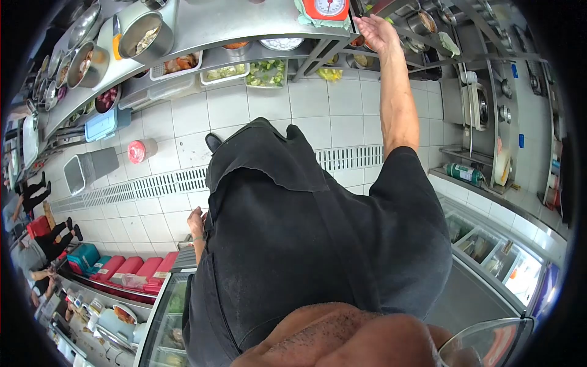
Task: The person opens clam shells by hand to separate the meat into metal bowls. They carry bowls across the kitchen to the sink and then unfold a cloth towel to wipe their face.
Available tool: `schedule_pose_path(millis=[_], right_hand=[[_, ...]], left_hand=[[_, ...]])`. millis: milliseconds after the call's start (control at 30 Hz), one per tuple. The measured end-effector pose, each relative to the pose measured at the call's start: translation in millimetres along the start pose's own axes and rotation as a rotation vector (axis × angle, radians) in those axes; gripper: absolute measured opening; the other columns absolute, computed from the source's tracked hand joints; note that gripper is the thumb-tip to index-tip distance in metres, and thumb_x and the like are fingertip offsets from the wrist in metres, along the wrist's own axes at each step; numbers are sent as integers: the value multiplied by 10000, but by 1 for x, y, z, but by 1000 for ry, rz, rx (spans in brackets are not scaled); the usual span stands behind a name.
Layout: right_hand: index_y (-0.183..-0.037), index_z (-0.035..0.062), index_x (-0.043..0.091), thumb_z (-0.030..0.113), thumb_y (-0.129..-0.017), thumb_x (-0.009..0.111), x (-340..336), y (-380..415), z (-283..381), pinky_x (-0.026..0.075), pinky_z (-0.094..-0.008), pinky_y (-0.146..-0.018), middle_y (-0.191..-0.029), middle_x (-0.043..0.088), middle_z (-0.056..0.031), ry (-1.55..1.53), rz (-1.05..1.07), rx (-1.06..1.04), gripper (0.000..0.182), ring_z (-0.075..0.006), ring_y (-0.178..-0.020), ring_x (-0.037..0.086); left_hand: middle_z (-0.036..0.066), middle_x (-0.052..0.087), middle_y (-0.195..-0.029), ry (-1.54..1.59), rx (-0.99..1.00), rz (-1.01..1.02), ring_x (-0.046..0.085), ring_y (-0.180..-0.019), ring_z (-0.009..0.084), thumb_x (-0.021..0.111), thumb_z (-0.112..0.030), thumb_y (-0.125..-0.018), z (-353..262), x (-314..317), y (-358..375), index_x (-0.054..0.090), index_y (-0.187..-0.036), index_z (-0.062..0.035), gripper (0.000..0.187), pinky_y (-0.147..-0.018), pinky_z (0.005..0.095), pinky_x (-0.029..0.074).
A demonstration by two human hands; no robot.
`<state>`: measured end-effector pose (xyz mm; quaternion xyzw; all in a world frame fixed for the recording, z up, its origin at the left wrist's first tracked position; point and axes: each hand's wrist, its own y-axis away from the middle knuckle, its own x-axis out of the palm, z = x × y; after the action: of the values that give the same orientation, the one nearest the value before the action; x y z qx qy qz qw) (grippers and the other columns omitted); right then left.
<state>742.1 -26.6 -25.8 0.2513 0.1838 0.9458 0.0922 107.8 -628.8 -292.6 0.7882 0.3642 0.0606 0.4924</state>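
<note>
My right hand (374,33) reaches forward with its fingers stretched out and the palm partly showing. It is beside the red dial scale (328,8), which stands on a green cloth (303,16) at the edge of the steel counter (244,19). No object shows in that hand. My left hand (195,221) hangs low by my hip, next to my black apron (269,153). Its fingers are loosely bent and apart, with nothing visible in them; part of the hand is hidden by my clothing.
A steel pot (160,44) and an orange-handled tool (117,44) are on the counter's left. Below sit tubs of cut vegetables (266,74). A grey bin (78,174) and a pink-lidded container (137,151) stand on the tiled floor (191,110). Other people work at far left.
</note>
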Motion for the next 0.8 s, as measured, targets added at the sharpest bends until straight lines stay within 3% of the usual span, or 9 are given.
schedule_pose_path(millis=[167,300,333,433,500,667,800], right_hand=[[-1330,-205,295,205,-1018,514,50,-6,19,620,-370,-734,-1193,524,-391,16,78,-85,560,-388,-986,662],[-1244,-215,406,126,-964,581,58,-71,13,623,-342,-666,-1048,612,-359,162,131,-135,474,-351,-809,699],[-1210,-207,456,48,-940,569,68,-72,11,623,-348,-583,-971,641,-318,94,33,-145,388,-335,-737,703],[-1185,-191,490,7,-933,543,95,-41,6,615,-363,-518,-1001,640,-295,260,-184,-427,324,-329,-757,707],[-1147,-158,553,-8,-921,537,111,-8,2,619,-342,-493,-1030,662,-246,230,-151,-625,272,-312,-756,710],[-1111,-161,549,-24,-877,537,127,47,-6,616,-330,-524,-997,672,-236,310,-1,-453,272,-287,-728,710],[-1045,-187,529,-34,-848,546,144,57,-59,608,-327,-514,-942,665,-254,285,165,-208,250,-285,-686,709]], left_hand=[[129,620,-953,42,86,-17,633,-777,226,682,-182,-902,15,2,2,634,-1126,91,356,-689,321,593],[141,650,-981,15,82,-46,638,-835,230,669,-164,-909,29,3,-3,648,-1124,96,338,-713,342,589],[147,662,-1005,-24,74,-57,645,-863,244,670,-157,-902,33,1,-7,653,-1134,95,343,-742,364,579],[149,665,-1020,53,62,-67,645,-901,258,678,-158,-892,56,-3,-16,653,-1147,90,357,-778,380,566],[152,665,-1030,102,87,-61,639,-941,261,682,-172,-886,59,1,-7,654,-1154,86,374,-803,384,557],[151,642,-1112,149,41,-29,649,-931,259,677,-194,-893,55,-5,9,598,-1247,50,437,-752,359,583],[155,632,-1139,91,121,-93,665,-906,265,661,-228,-934,-42,25,66,520,-1331,31,495,-719,363,610]])
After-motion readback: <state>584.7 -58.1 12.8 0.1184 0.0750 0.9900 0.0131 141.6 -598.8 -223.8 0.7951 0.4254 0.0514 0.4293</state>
